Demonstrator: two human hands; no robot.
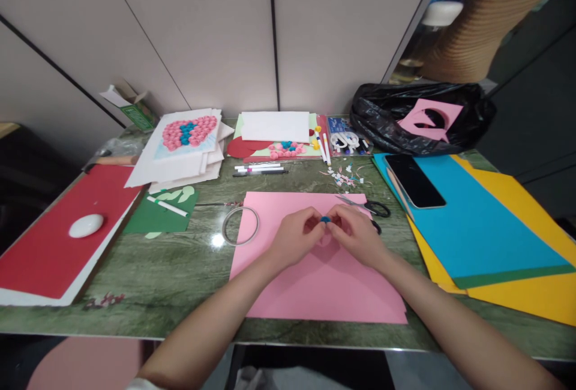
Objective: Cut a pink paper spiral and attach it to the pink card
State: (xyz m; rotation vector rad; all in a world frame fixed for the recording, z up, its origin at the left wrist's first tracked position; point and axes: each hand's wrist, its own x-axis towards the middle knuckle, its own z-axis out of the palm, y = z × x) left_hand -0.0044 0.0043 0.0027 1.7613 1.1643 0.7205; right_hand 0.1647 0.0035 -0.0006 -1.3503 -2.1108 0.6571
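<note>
My left hand (294, 237) and right hand (357, 237) meet in front of me, thumbs and forefingers pinching a small blue piece (325, 219) between them. My fingers cover much of it, so I cannot tell its full shape. I hold it over the pink paper (324, 294), which lies flat on the green marbled table (198, 294).

Just beyond my right hand are the scissors (381, 208), their blades over the far edge of the pink paper and one of their black handles partly hidden by that hand. To the left, a ring (224, 228) overlaps the paper's edge and the tabletop. Past the far edge, small paper scraps (345, 177) are scattered, and some pens (258, 168) lie side by side.

Farther left, a capped marker (168, 206) rests across a dark green sheet (155, 220). Behind it, a stack of white sheets carries a picture (189, 133) covered in pink and blue bumps. A white oval object (86, 226) sits on a red sheet (49, 240) at the far left.

On my right, a phone (414, 180) and a pencil (400, 195) lie on a blue sheet (481, 228), with yellow sheets (531, 198) under it. Behind them slumps a black plastic bag (373, 115) with cut pink paper (425, 129) in its mouth.
</note>
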